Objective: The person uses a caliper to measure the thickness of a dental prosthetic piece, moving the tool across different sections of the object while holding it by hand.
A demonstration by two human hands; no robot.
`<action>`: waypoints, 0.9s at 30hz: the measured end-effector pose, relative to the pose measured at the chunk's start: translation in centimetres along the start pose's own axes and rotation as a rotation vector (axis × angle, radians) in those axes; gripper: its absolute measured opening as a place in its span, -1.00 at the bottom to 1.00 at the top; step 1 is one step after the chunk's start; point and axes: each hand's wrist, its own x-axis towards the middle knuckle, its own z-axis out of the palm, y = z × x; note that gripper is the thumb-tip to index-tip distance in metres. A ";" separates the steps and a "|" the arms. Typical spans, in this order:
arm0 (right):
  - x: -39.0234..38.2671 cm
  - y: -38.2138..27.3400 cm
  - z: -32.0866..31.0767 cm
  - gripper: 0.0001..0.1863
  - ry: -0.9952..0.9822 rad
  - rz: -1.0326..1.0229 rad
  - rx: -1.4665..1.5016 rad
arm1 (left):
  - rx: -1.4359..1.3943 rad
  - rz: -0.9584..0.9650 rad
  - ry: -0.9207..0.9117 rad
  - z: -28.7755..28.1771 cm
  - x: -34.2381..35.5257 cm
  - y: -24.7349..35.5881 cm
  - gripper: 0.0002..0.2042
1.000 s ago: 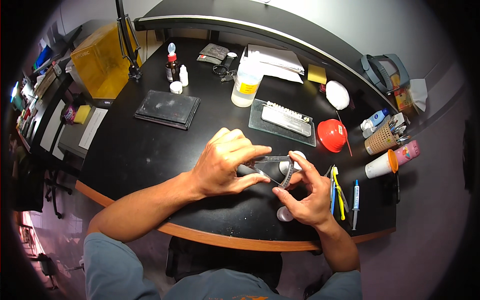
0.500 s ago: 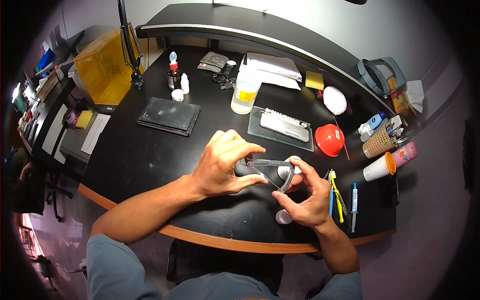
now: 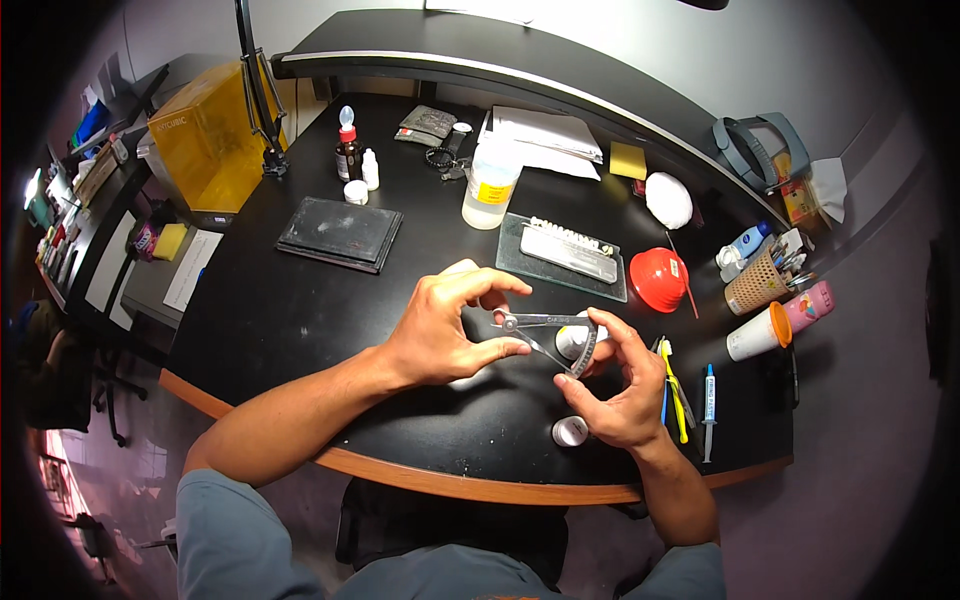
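A metal dial caliper (image 3: 545, 322) with a curved graduated scale hangs over the front of the desk. My right hand (image 3: 628, 395) grips its scale end between thumb and index finger. Around the pivot end is my left hand (image 3: 440, 325), its thumb and index finger apart in a C shape; whether a curled finger touches the tool I cannot tell. Behind the caliper stands a small white-lidded jar (image 3: 572, 342), partly covered by it. Another small round jar (image 3: 570, 431) sits on the desk beside my right hand.
Right of my hand lie a yellow toothbrush (image 3: 675, 390) and a blue-tipped syringe (image 3: 709, 410). Farther back are a red bowl (image 3: 660, 280), a glass slab (image 3: 510, 250) with a tooth shade guide, a cloudy plastic bottle (image 3: 487, 200) and a black closed case (image 3: 340, 230).
The caliper and my right hand have shifted slightly right and up. My left thumb has risen a little closer to the index finger, and the pivot now shows more plainly.
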 end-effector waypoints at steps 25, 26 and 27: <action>0.0 0.0 0.2 -0.39 0.053 0.051 -0.030 | -0.005 0.062 -0.069 0.1 0.2 0.8 -0.71; -0.1 0.0 0.2 -0.40 0.046 0.051 -0.032 | 0.002 0.065 -0.072 0.1 0.2 0.8 -0.71; -0.1 0.1 0.1 -0.41 0.039 0.050 -0.034 | 0.002 0.064 -0.073 0.1 0.3 0.8 -0.71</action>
